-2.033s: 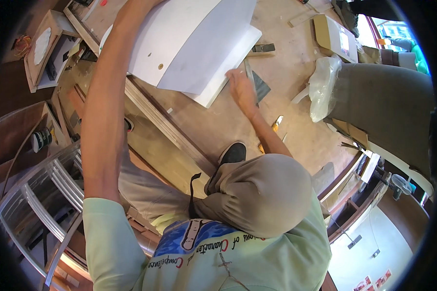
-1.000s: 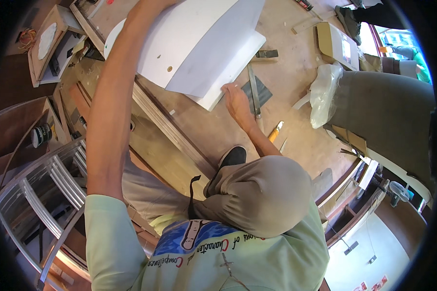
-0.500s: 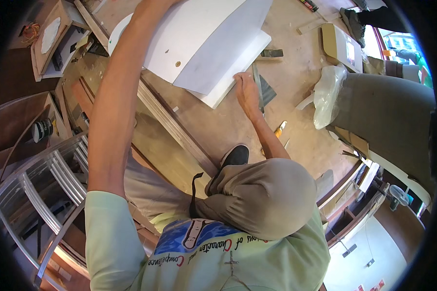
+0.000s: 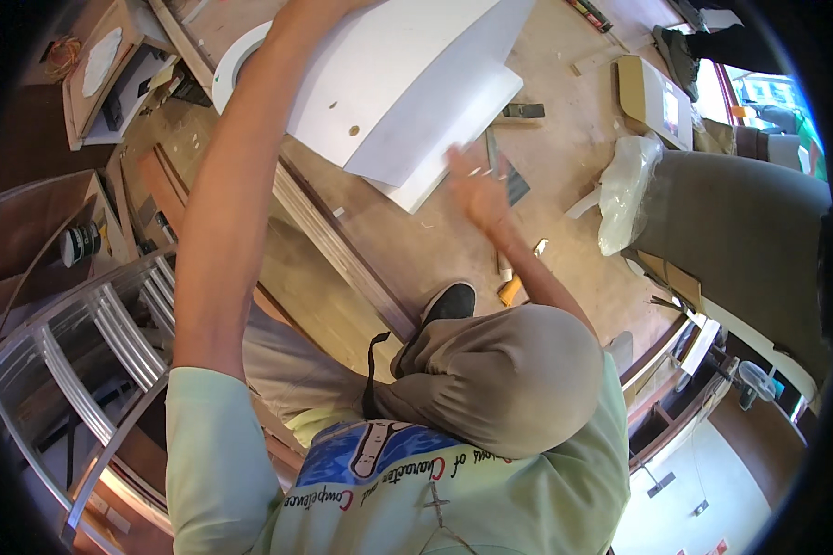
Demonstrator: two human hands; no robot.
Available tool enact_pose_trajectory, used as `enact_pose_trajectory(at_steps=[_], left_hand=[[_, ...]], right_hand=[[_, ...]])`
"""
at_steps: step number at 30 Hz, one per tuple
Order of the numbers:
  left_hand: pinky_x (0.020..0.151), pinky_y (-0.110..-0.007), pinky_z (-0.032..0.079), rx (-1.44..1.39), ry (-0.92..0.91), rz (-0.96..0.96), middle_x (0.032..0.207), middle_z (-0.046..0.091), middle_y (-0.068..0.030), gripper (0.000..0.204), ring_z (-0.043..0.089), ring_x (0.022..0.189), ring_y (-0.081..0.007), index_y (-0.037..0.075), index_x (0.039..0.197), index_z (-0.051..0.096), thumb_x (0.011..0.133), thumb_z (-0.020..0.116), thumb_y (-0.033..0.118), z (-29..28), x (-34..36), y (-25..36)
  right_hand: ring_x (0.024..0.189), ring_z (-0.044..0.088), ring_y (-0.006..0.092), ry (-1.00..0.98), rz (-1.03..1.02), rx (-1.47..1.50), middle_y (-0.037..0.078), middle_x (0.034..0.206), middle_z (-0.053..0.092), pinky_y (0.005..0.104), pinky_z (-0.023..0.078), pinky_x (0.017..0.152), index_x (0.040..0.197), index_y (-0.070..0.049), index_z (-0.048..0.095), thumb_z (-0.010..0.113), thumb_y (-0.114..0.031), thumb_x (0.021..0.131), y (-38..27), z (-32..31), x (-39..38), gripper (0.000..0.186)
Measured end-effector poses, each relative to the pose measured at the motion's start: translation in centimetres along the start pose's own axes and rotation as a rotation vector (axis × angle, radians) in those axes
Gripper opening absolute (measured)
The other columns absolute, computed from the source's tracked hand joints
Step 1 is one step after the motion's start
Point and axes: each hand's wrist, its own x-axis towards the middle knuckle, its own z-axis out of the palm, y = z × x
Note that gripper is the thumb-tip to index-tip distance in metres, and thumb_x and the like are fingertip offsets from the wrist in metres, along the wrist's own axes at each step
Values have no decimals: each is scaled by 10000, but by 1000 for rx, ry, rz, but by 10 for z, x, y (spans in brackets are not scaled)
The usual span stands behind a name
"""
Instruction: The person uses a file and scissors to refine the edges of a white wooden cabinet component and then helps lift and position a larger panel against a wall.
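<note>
A white sheet with a curved edge (image 4: 370, 74) lies over a second white board (image 4: 416, 190) on the floor. My left arm stretches across it. Only part of my left hand (image 4: 317, 7) shows at the upper edge of the picture, near the sheet, and its fingers are cut off from view. Just right of the board's corner is my right hand (image 4: 481, 196), blurred by motion and apart from the board. A dark flat piece with a grey strip (image 4: 516, 185) lies beside that hand. Near my right forearm rests an orange-handled tool (image 4: 509, 292).
An aluminium ladder (image 4: 111, 333) stands at the left, near a wooden box (image 4: 93, 83). Long wooden strips (image 4: 333, 231) run beside my foot. A large grey padded piece (image 4: 740, 203) with plastic wrap is at the right. Another person's shoe (image 4: 677, 60) shows at the upper right.
My right hand has let go of the white board's edge and moved slightly down, away from it. The left arm still reaches over the sheet.
</note>
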Motion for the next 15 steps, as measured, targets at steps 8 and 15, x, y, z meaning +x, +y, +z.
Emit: enact_pose_trajectory(at_steps=[8,15], left_hand=[[1036,-494,437,6,29,0,1139,607,-415,749,604,1154,-490,-162,1106,644,1021,371,530,10,7,-4],[1048,-475,433,8,22,-17,1190,595,-406,732,592,1190,-476,-147,1145,641,1015,373,522,16,12,-8]], right_hand=[[1422,409,287,160,197,47,46,1514,483,630,245,1155,1442,-139,505,582,-243,975,28,10,30,484],[1177,582,309,143,111,431,100,1262,642,532,399,1023,1211,-96,656,554,-208,984,-14,-3,-4,272]])
